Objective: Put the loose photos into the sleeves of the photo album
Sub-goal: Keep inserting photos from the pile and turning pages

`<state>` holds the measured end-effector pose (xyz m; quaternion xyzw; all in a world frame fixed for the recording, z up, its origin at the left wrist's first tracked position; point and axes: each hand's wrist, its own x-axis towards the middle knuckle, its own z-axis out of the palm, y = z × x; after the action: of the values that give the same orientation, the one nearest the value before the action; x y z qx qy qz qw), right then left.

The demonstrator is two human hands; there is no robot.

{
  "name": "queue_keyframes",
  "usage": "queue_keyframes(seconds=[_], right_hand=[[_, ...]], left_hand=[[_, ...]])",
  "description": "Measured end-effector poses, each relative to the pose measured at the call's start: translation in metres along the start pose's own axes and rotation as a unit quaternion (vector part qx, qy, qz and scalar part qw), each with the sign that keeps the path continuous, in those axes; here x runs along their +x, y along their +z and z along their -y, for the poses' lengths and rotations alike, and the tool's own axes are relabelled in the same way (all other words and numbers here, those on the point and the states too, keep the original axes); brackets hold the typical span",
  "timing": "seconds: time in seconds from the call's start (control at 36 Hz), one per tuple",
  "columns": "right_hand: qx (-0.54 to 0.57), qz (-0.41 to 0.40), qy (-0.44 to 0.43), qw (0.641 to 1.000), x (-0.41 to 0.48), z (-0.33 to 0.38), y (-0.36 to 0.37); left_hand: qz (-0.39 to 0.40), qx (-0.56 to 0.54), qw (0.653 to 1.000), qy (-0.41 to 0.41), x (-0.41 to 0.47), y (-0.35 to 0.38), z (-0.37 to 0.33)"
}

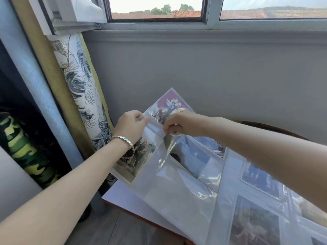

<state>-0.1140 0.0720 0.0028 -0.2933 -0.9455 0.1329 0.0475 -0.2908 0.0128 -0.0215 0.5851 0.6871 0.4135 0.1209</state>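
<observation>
Under the grey window wall [194, 68], the left hand [130, 129] pinches the raised page [177, 195] of the white plastic-sleeved photo album [256, 191]; the right hand [182, 124] fingers pinch its clear sleeve film [169, 147] apart, likely readying it for a photo.

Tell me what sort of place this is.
Probably a room in a home, likely upstairs: a window looks over tiled rooftops, a leaf-patterned curtain hangs beside it, a photo album lies open.

Arms outstretched, left grip [131, 126] and right grip [178, 125] in pinches.
</observation>
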Motion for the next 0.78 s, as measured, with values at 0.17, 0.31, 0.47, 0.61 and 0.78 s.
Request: queue_keyframes(seconds=[0.17,0.31,0.47,0.61,0.78], right_hand=[[-0.035,0.039,-0.001,0.999,0.006,0.006,-0.005],[-0.052,0.067,-0.017,0.996,0.01,0.012,-0.002],[-0.025,0.069,0.012,0.997,-0.002,0.004,-0.001],[-0.01,0.076,0.028,0.997,-0.005,0.003,0.0],[-0.038,0.129,0.052,0.99,0.005,0.009,-0.005]], left_hand=[[0.001,0.002,1.0,0.005,0.0,-0.001,-0.003],[-0.001,0.007,1.0,0.002,0.0,0.001,-0.001],[-0.001,-0.024,1.0,-0.009,0.003,0.005,0.006],[0.001,-0.029,1.0,-0.008,0.002,0.006,0.004],[-0.001,-0.026,1.0,-0.006,0.001,0.007,0.004]])
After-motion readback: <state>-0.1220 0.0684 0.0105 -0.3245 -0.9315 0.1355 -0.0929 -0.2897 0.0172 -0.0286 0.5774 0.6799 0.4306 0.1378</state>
